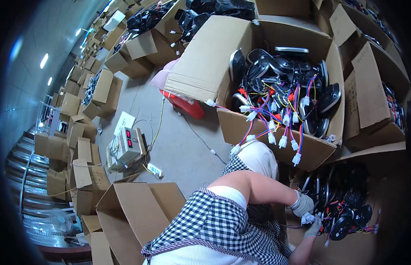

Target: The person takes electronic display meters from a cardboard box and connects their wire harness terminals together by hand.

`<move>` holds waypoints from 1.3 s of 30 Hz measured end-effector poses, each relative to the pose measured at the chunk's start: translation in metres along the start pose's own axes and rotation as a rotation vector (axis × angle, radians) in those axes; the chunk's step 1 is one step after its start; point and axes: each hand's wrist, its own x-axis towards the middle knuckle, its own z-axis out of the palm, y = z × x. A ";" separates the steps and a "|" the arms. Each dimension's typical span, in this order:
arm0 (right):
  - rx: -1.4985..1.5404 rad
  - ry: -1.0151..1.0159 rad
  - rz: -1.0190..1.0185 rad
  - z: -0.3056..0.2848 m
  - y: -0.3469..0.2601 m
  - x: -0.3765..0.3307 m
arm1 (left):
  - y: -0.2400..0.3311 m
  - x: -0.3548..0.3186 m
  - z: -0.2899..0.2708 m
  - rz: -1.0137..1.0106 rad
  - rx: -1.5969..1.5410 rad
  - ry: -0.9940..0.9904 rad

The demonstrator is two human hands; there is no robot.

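Both my hands wear pale knit gloves and meet over an open carton [346,251] at the lower right. My left hand [301,206] is closed around a white plastic connector [307,218]. Just below it, my right hand [313,226] has its fingers bent against the same connector; what lies inside its grip is too small to make out. Beside the hands, that carton holds black rounded parts [342,223] with coloured wires and white plugs. A fuller carton [276,139] of similar silver-rimmed black parts [258,68] stands ahead, its wire bundles and white connectors [283,141] hanging over the near edge.
A box with red digital displays [130,143] sits at the left with cables and a white power strip [155,170]. An open carton [143,207] stands left of my checkered apron [214,221]. A red stool [185,106] is partly under a carton flap. Stacked cartons [84,152] line the left.
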 end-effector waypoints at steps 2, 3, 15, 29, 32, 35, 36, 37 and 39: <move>-0.018 -0.029 0.006 0.015 -0.033 -0.027 | 0.005 -0.003 0.001 0.011 -0.002 -0.002; -0.030 -0.040 0.009 0.014 -0.042 -0.035 | 0.008 -0.002 0.001 0.007 -0.010 -0.003; -1.012 -0.125 -0.698 0.088 -0.142 -0.211 | 0.012 -0.025 -0.032 0.079 -0.111 0.066; 0.209 -0.395 -0.061 0.051 -0.131 -0.249 | 0.029 0.013 -0.005 0.402 0.000 -0.089; 0.407 -0.195 0.140 0.035 -0.157 -0.248 | 0.029 -0.001 -0.010 -0.085 -0.859 -0.167; 0.371 -0.123 0.212 0.030 -0.161 -0.239 | 0.001 -0.013 0.010 -0.285 -1.258 -0.164; 0.342 -0.170 0.209 0.031 -0.161 -0.239 | -0.004 -0.015 0.014 -0.332 -1.349 -0.172; 0.314 -0.213 0.209 0.035 -0.166 -0.238 | 0.004 -0.012 0.011 -0.339 -1.350 -0.188; 0.487 -0.190 0.264 0.046 -0.183 -0.240 | 0.032 -0.001 -0.007 -0.233 -1.047 -0.077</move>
